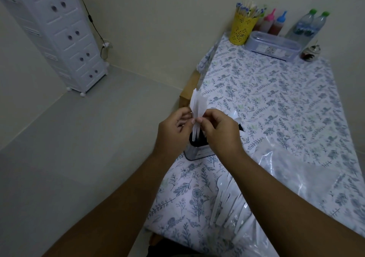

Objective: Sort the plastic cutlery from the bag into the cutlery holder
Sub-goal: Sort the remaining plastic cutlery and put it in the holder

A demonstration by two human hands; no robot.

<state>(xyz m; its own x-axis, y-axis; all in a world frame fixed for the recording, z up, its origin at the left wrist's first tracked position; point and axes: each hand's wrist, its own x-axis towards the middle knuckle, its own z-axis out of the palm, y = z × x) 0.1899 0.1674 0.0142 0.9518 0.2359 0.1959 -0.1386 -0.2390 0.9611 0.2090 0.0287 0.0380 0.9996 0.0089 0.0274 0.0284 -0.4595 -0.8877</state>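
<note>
A small bundle of white plastic knives (198, 106), blades up and handles down, is held upright above the cutlery holder (199, 150), a clear-walled container with a dark interior standing at the near left edge of the table; the handle ends reach down into or just over its mouth, which of the two cannot be told. The left hand (173, 130) pinches the bundle from the left, thumb and fingertips closed on the handles, and the right hand (219, 132) pinches it from the right in the same manner, the thumbs nearly meeting in front of the knives. White spoon bowls (236, 117) show just behind the right hand at the holder. Nearer the viewer, a transparent plastic bag (292, 179) lies flat on the blue floral tablecloth (266, 98), with more white plastic cutlery (227, 203) inside it, partly under the right forearm. At the far end of the table stand a yellow perforated cup of sticks (242, 29), squeeze bottles with pink and blue caps (273, 23), two green-capped water bottles (308, 26) and a clear lidded box (273, 46). A white drawer cabinet (59, 33) stands in the room's left corner
</note>
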